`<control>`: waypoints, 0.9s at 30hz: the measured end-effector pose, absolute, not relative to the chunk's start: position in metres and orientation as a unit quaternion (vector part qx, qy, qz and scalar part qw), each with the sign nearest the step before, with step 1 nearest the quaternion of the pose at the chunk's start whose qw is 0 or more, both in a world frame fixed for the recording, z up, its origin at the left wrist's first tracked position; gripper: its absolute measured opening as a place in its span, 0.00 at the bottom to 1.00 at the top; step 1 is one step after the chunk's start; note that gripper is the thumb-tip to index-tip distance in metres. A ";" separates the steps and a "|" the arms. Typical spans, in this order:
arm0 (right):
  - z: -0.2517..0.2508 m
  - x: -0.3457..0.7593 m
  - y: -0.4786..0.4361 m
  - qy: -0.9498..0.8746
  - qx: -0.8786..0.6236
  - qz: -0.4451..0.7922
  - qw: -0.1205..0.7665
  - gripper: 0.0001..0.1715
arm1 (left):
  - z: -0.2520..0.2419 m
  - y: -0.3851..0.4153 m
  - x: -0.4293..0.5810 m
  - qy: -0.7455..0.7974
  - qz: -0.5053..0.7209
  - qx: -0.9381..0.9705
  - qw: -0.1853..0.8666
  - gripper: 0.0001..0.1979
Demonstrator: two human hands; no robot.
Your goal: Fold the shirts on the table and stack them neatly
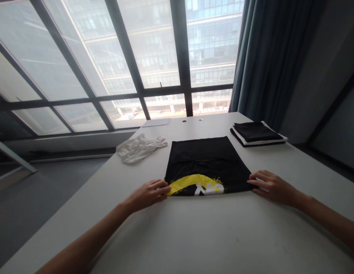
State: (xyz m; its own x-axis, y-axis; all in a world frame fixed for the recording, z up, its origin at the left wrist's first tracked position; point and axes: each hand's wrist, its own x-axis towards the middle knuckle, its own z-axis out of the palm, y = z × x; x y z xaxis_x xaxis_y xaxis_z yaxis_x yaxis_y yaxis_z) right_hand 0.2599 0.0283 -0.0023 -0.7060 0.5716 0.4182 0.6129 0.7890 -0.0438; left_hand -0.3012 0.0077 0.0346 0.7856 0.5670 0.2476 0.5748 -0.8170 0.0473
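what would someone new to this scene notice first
Probably the black cloth on the white table, its yellow print along the near edge, with the left grip and right grip at its near corners. Next, the bright window beyond the table. Then the crumpled white cloth to the left and the flat stack farther back on the right.

The black garment (201, 154) is matt cloth, the tabletop (211, 232) smooth, the window panes (154, 42) glass.

One printed cloth (205, 156), one stack (258, 133)
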 end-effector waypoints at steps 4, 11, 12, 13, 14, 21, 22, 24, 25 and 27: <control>-0.002 0.257 0.026 -0.929 -0.297 -0.065 0.210 0.15 | 0.039 0.003 -0.299 -0.296 -0.106 -0.948 0.046 0.14; 0.003 0.250 0.026 -0.907 -0.328 -0.025 0.263 0.12 | 0.033 0.000 -0.294 -0.361 -0.178 -0.915 0.030 0.11; 0.006 0.249 0.026 -0.902 -0.334 -0.015 0.274 0.12 | 0.034 -0.002 -0.294 -0.367 -0.196 -0.909 0.018 0.11; 0.009 0.248 0.024 -0.897 -0.340 -0.006 0.284 0.11 | 0.036 -0.003 -0.294 -0.370 -0.210 -0.905 0.005 0.11; 0.012 0.248 0.023 -0.892 -0.345 0.002 0.294 0.10 | 0.039 -0.006 -0.293 -0.371 -0.221 -0.902 -0.011 0.11; 0.036 0.254 0.004 -0.854 -0.377 0.093 0.347 0.08 | 0.067 -0.029 -0.290 -0.395 -0.245 -0.873 -0.146 0.09; 0.039 0.256 0.001 -0.846 -0.384 0.104 0.355 0.08 | 0.071 -0.031 -0.290 -0.399 -0.253 -0.867 -0.156 0.08; 0.045 0.259 -0.002 -0.831 -0.397 0.115 0.372 0.08 | 0.077 -0.035 -0.292 -0.408 -0.272 -0.854 -0.171 0.08; 0.047 0.261 -0.003 -0.824 -0.403 0.114 0.381 0.07 | 0.079 -0.035 -0.293 -0.413 -0.284 -0.846 -0.180 0.09; 0.053 0.263 -0.003 -0.804 -0.421 0.108 0.407 0.06 | 0.084 -0.034 -0.295 -0.424 -0.317 -0.821 -0.212 0.10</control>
State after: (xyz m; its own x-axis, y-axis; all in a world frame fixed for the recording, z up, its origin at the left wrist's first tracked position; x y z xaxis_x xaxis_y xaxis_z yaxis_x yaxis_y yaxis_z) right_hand 0.2631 -0.0031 0.0526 -0.3148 0.7641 0.5630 0.5891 0.6224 -0.5153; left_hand -0.2946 -0.0343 0.0836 0.4399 0.8310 0.3405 0.5618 -0.5504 0.6176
